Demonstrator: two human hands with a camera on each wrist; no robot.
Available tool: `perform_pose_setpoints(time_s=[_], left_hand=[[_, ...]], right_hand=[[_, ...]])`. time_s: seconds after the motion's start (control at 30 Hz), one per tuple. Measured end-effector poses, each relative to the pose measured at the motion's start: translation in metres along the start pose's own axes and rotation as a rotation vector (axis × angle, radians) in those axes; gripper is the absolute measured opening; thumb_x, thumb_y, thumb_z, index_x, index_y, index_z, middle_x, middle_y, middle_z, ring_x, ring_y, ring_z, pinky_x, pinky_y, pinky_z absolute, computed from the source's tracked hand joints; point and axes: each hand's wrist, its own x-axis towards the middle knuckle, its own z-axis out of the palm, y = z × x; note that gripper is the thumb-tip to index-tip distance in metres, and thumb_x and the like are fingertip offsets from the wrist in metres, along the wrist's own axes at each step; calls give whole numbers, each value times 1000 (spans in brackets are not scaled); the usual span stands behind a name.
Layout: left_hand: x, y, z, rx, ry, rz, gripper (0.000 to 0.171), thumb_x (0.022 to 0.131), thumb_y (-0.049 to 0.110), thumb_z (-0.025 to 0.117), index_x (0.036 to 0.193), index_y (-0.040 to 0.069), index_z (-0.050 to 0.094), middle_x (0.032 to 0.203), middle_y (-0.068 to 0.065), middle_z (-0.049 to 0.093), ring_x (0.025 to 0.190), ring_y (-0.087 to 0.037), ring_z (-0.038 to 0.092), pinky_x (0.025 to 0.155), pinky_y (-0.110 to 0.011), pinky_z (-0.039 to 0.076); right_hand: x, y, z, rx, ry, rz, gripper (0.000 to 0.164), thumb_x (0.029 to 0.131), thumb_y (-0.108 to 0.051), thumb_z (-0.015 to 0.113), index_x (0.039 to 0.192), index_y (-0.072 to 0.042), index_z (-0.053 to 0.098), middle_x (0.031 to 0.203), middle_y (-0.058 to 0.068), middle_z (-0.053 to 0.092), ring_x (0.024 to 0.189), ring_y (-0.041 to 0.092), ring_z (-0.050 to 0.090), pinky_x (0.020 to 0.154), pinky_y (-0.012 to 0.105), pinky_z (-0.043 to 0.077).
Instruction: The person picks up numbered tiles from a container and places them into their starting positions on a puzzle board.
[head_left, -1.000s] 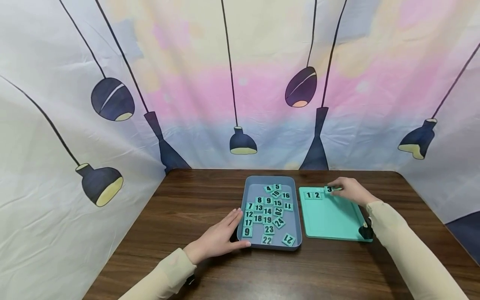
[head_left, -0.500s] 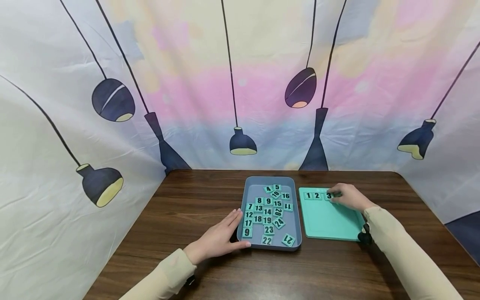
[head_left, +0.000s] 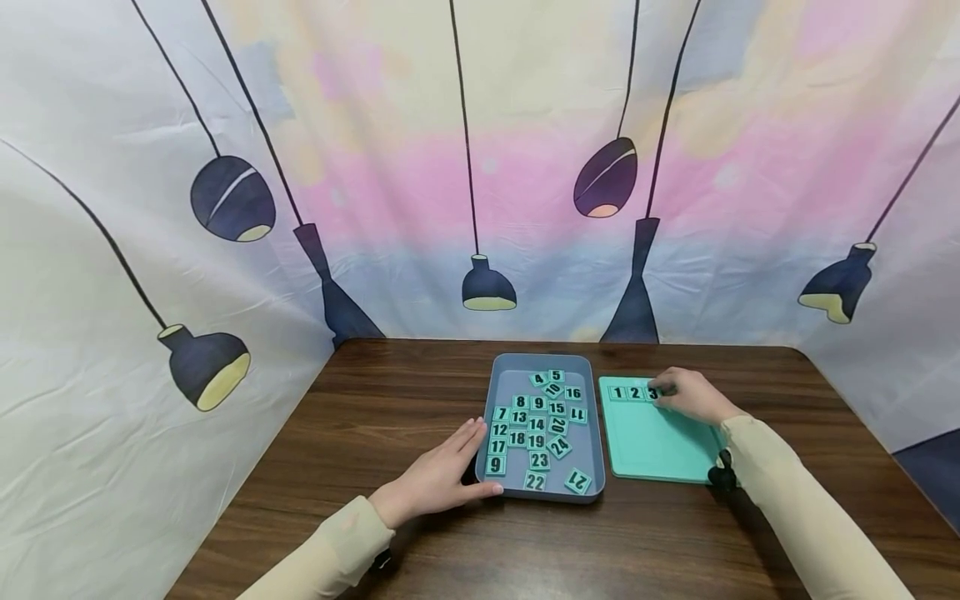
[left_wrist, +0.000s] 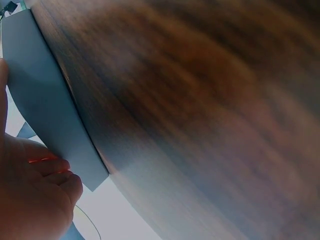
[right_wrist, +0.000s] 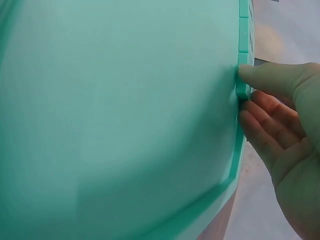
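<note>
My right hand (head_left: 696,395) pinches a green number tile marked 3 (head_left: 652,394) at the far edge of a mint-green square board (head_left: 660,446). Tiles 1 (head_left: 617,392) and 2 (head_left: 634,392) lie in line to its left. In the right wrist view the thumb presses the near side of the tile (right_wrist: 243,85), which butts against its neighbour; the index fingertip is hidden behind it. With fingers straight, my left hand (head_left: 435,477) rests against the left side and near corner of a grey-blue tray (head_left: 597,442).
Several loose number tiles lie in the tray, among them 4 (head_left: 538,379), 5 (head_left: 556,376) and 21 (head_left: 577,481), some turned askew. Tray and board stand side by side on a dark wooden table (head_left: 360,417). A curtain (head_left: 420,208) printed with lamps hangs behind.
My right hand has brought tile 3 down from over the board's far edge into the row and slid it left against tile 2. My left hand stays at the tray.
</note>
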Motion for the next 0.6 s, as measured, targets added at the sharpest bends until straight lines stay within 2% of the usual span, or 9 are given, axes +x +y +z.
perform_pose_setpoints(time_s=[0.2,0.43,0.6], left_hand=[[0,1,0,2,-3,-4,104,91,78,47,161,6,21,167,-13,17,154,-24,15,115,-48,34],[-1,-2,1,-9,-8,-5,105,90,79,46,161,6,21,167,-13,16,154,-24,14,115,-48,34],[-1,-2,1,-10,-5,-1,105,90,79,46,161,6,21,167,-13,17,154,-24,14,114,-48,34]], right_hand=[[1,-8,-12,8,4,29,39,95,-13,71,127,7,65,124,28,60,108,44,59,79,51,54],[14,-22,-44,13,5,48,44,98,-14,66,136,8,58,140,36,48,118,50,54,86,57,52],[25,-32,-59,-11,15,47,46,100,-18,65,138,6,57,136,33,53,117,48,56,88,58,51]])
